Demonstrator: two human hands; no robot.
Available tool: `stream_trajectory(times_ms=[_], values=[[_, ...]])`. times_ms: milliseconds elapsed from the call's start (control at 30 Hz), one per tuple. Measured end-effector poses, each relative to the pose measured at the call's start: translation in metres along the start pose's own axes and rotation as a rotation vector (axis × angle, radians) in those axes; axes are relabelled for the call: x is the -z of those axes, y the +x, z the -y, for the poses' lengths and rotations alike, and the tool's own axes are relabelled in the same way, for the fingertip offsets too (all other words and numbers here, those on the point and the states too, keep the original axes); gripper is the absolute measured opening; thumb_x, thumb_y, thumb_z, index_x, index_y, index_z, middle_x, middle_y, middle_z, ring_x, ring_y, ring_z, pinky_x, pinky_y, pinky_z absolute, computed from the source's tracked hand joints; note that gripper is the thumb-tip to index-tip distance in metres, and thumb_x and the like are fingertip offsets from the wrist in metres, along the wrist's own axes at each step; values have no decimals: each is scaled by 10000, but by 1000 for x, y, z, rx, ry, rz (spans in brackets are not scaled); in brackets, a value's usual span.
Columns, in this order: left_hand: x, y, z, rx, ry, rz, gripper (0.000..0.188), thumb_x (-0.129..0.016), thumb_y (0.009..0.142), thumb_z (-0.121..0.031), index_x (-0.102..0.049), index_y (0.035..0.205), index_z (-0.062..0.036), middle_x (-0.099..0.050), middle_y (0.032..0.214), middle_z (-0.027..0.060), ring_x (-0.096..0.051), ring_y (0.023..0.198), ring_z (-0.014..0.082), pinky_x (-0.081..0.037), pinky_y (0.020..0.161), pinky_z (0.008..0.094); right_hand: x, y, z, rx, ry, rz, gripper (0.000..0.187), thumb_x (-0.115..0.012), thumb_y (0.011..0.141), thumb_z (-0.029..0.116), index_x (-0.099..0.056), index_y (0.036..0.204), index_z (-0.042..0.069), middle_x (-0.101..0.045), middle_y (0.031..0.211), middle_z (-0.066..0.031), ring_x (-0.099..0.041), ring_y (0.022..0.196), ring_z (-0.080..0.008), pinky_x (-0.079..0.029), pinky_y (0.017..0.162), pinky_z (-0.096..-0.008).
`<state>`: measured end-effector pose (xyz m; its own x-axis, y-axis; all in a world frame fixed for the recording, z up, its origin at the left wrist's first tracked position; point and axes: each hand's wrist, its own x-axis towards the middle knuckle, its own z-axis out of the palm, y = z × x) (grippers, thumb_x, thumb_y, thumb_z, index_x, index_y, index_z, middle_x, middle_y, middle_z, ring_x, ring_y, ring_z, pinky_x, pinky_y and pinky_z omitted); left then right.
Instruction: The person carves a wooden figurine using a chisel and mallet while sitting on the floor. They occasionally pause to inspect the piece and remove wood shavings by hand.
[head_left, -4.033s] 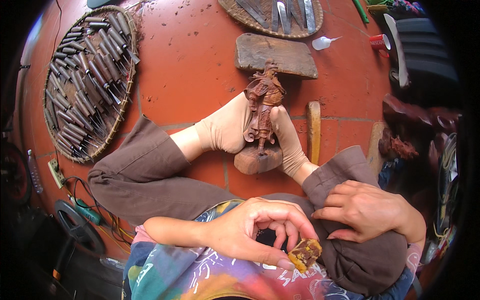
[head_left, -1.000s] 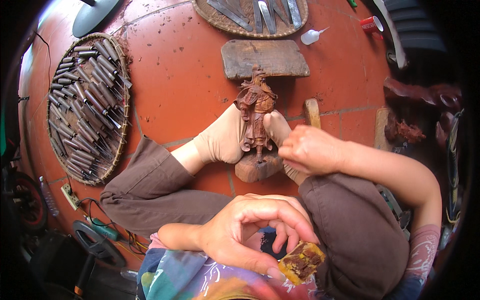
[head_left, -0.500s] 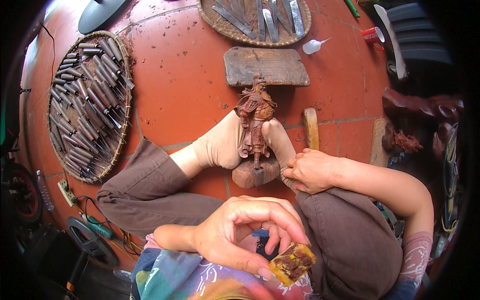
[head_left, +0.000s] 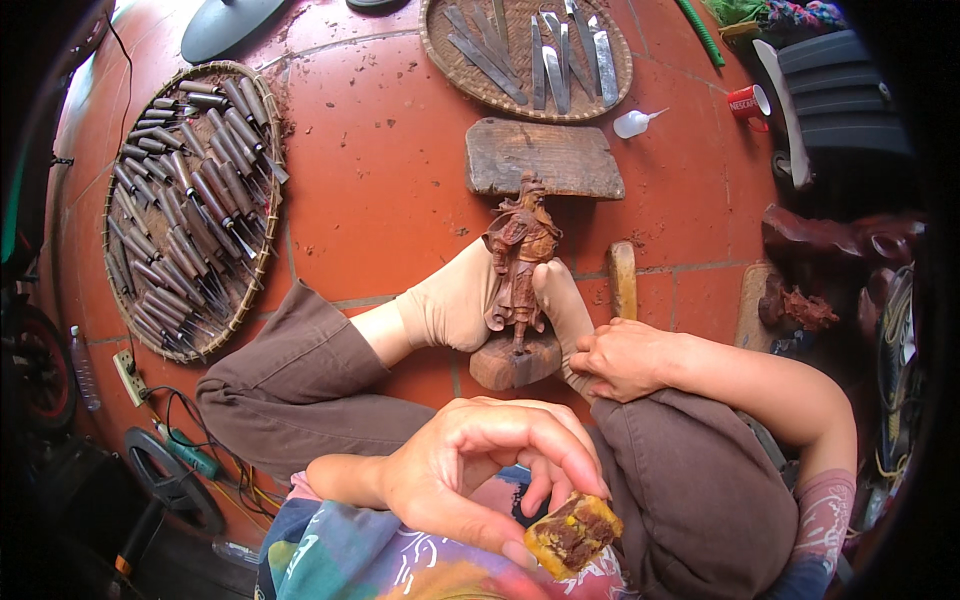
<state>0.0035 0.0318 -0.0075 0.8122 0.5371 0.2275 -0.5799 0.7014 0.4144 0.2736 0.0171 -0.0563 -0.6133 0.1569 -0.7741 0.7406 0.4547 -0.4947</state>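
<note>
Left hand pinched a yellow-brown chunk while a carved figure stood between two socked feet

The left hand point(head_left: 440, 475) held a yellow-brown chunk point(head_left: 573, 535) between thumb and forefinger, its other fingers curled loosely behind. The chunk was up in front of the patterned shirt point(head_left: 385, 555), well apart from the tiled floor point(head_left: 370, 200) below.

The right hand point(head_left: 632, 360) lay at the right ankle, fingers bent against the beige sock point(head_left: 563, 305) just beyond the brown trousers point(head_left: 690, 480). Whether its fingertips gripped any cloth, I could not tell.

On the floor, between the feet, was a reddish-brown carved figure point(head_left: 522, 250) on a rounded wooden base point(head_left: 515, 362). The socks flanked it at left and right; its head overlapped the near edge of a worn wooden board point(head_left: 545, 157), though contact between the two was unclear.

Beyond the board's far edge, a round woven tray point(head_left: 445, 72) carried flat metal blades point(head_left: 553, 75), most of them toward its right and near edges. Just off that tray's near right rim lay a small white bottle point(head_left: 632, 123), with a red cup point(head_left: 748, 102) farther toward the floor's right edge.

Toward the floor's left edge, an oval basket point(head_left: 262, 265) was filled with dark-handled chisels point(head_left: 215, 190), one blade reaching over its right rim.
</note>
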Motion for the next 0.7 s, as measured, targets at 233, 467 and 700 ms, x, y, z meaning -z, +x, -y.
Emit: stream_trajectory(times_ms=[233, 467, 700], values=[[-3, -3, -1, -12, -18, 12, 503, -798, 792, -110, -602, 1218, 73, -590, 1182, 166, -605, 921, 169, -489, 734, 260, 4, -2, 3, -25, -11, 35, 313, -633, 856, 265, -609, 1080, 48, -640, 1043, -168, -659, 1000, -348, -504, 873, -462], [-5, -3, 0, -3, -19, -56, 480, -802, 799, -168, -618, 1166, 81, -608, 1130, 193, -612, 884, 182, -496, 718, 266, 1, -1, 0, -13, 25, 5, 356, -672, 830, 265, -613, 1109, 53, -630, 1036, -157, -652, 986, -357, -501, 889, -464], [-4, -3, 7, -51, -15, -28, 521, -823, 785, -175, -613, 1191, 77, -597, 1152, 178, -592, 890, 163, -480, 738, 264, -2, -1, -3, -14, 29, -9, 381, -684, 814, 277, -619, 1128, 71, -628, 1030, -144, -651, 981, -355, -502, 893, -463]])
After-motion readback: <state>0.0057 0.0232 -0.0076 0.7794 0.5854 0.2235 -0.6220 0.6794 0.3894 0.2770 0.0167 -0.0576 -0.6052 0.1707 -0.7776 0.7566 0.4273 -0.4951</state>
